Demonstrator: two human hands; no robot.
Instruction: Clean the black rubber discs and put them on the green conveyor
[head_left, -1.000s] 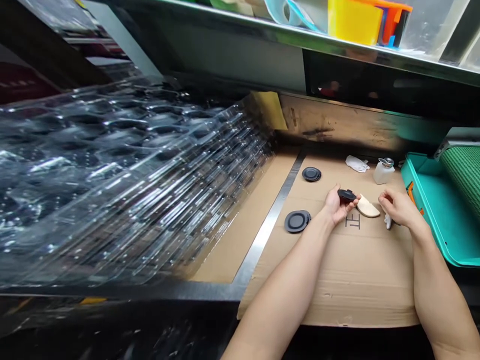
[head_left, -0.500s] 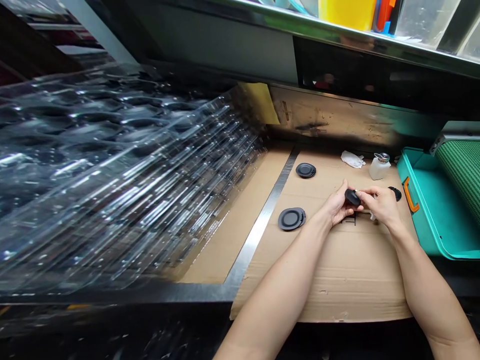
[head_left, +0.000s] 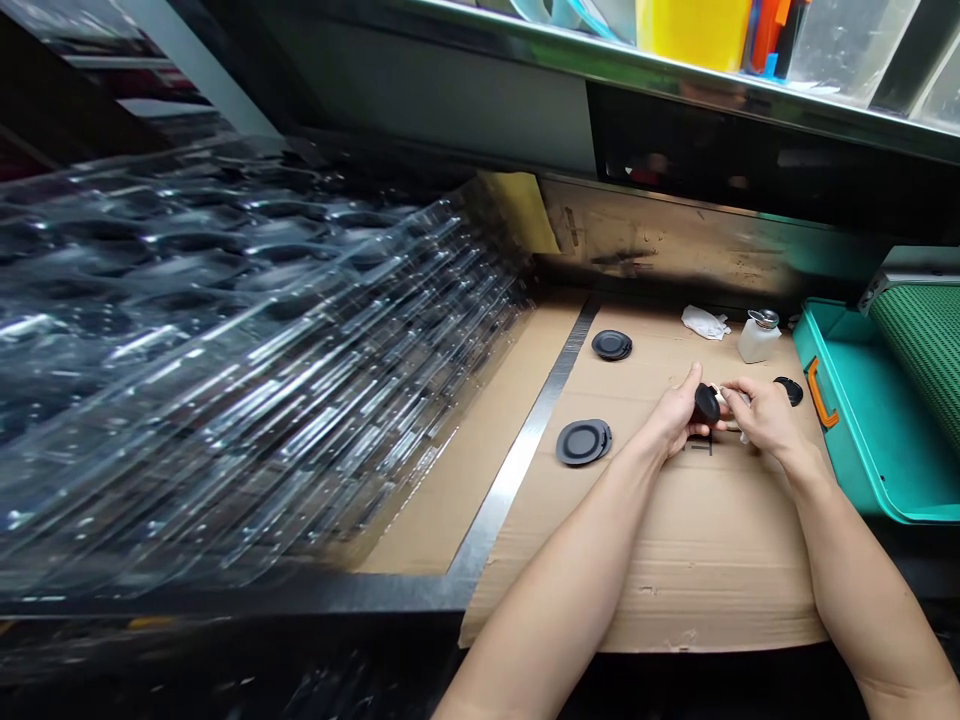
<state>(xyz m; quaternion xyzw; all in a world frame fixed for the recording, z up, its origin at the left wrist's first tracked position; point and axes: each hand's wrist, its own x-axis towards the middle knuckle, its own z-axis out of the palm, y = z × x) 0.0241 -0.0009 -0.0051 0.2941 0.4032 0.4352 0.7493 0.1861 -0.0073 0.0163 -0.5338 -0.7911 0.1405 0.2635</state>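
Fingers [head_left: 691, 380] of our left hand [head_left: 677, 412] curl around a dark round disc [head_left: 706, 403], holding it on edge just above the cardboard sheet [head_left: 675, 560]. The bent fingers [head_left: 731, 388] of our right hand [head_left: 765, 418] close in from the other side, at the disc or at a pale pad [head_left: 725, 397] beside it; the hands hide the contact, so we cannot tell what they pinch, if anything. The disc thus sits between our two hands, and neither hand is spread open. Beneath the right hand shows a small white scrap [head_left: 745, 437], and just beyond it lies a black disc [head_left: 787, 390]. Farther out on the sheet we see a small stack of discs [head_left: 611, 344] and a larger dark disc stack [head_left: 583, 442], with a crumpled white cloth [head_left: 703, 322] and a clear pump bottle [head_left: 759, 340] near the back. To the right stands a teal tray [head_left: 862, 420] with an orange handle [head_left: 821, 392]; to the left, past a metal strip [head_left: 517, 440], lies a pile of clear blister trays [head_left: 225, 380]
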